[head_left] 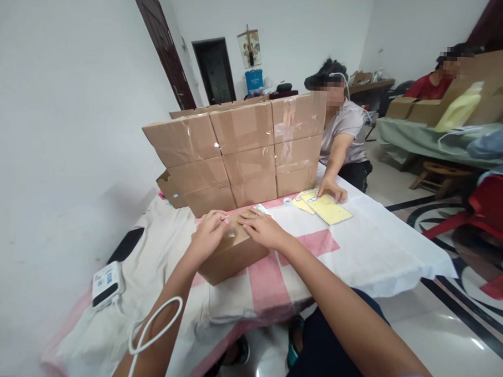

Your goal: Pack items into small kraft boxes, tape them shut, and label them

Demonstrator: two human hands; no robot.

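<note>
A closed cardboard box point(238, 260) sits in front of me near the table's edge, with a shiny patch like clear tape on its top. My left hand point(208, 234) is on the left part of the box top, its fingers bent in towards the thumb; whatever may be between them is too small to make out. Stretched out flat, the fingers of my right hand point(263, 228) press on the top's right side. Just past that hand, a small pale packet point(261, 210) lies partly hidden.
A wall of taped cardboard boxes point(249, 149) stands across the table point(382, 238). Another person's hand point(332, 190) touches yellow cards point(329, 210) beside a tape roll point(287, 201). A white device point(108, 282) with a cable lies left. More people sit at the right.
</note>
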